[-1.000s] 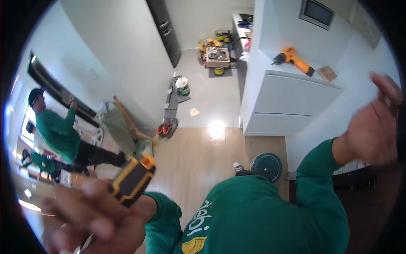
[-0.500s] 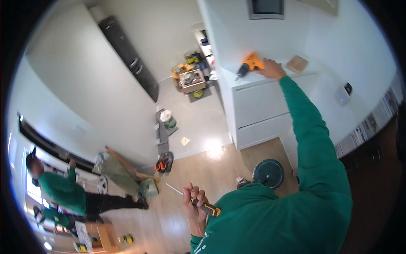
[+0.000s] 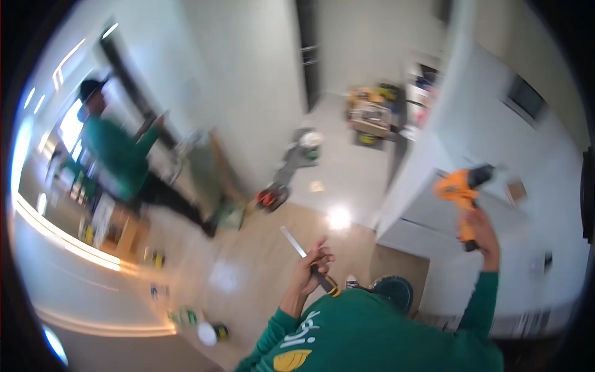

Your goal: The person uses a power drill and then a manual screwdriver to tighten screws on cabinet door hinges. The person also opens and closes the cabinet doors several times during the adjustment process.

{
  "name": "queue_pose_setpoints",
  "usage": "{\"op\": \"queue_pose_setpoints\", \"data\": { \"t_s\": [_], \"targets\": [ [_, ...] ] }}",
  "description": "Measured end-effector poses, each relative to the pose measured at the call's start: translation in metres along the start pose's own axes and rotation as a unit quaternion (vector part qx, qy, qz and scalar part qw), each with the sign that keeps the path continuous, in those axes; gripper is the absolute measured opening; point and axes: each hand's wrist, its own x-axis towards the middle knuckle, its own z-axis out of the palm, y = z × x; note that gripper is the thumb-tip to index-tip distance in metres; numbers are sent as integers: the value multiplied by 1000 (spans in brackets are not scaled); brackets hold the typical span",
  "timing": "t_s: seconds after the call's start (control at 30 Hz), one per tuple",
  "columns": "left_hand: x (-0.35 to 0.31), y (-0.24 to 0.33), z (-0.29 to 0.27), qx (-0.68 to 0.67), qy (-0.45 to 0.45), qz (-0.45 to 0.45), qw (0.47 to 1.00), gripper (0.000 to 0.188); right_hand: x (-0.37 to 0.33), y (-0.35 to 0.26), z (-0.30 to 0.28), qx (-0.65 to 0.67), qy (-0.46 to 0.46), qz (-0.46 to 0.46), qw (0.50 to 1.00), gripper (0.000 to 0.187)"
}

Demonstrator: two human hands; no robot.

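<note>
An orange cordless drill (image 3: 457, 186) with a black chuck is held up by its grip in my right hand (image 3: 484, 230), in front of the white cabinet (image 3: 415, 214). Its chuck points away to the right. Lower down, near my chest, my left hand (image 3: 310, 270) is closed around a screwdriver (image 3: 326, 283) with a black and yellow handle. The screwdriver's long pale shank sticks out past the fingers, up and to the left. A small brown block (image 3: 515, 191) lies on the cabinet top beyond the drill.
Left of me a person in a green top (image 3: 118, 152) stands facing the wall; another is partly visible behind. Tools and a box (image 3: 370, 118) are piled in the far passage. Shoes (image 3: 271, 197) sit on the wooden floor, and a dark green round tub (image 3: 394, 292) is by my feet.
My right hand has lifted the drill off the cabinet top and drawn it nearer. The left hand still grips the screwdriver. The whole view has swung to the left.
</note>
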Motion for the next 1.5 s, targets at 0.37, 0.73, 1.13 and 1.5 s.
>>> {"op": "queue_pose_setpoints", "data": {
  "t_s": [0.37,0.73,1.13,1.5],
  "targets": [
    [38,-60,67,7,-233,-262,936,115,-86,52,175,163,-437,309,829,54],
    [19,-60,16,-116,-272,-248,922,71,-88,62,190,29,-505,299,809,62],
    [1,-36,19,-115,-199,-182,956,48,-23,-170,-146,-409,600,-291,623,62],
    [36,-34,5,-105,-285,-206,930,55,64,-216,-253,387,371,-294,791,50]
  ]
}}
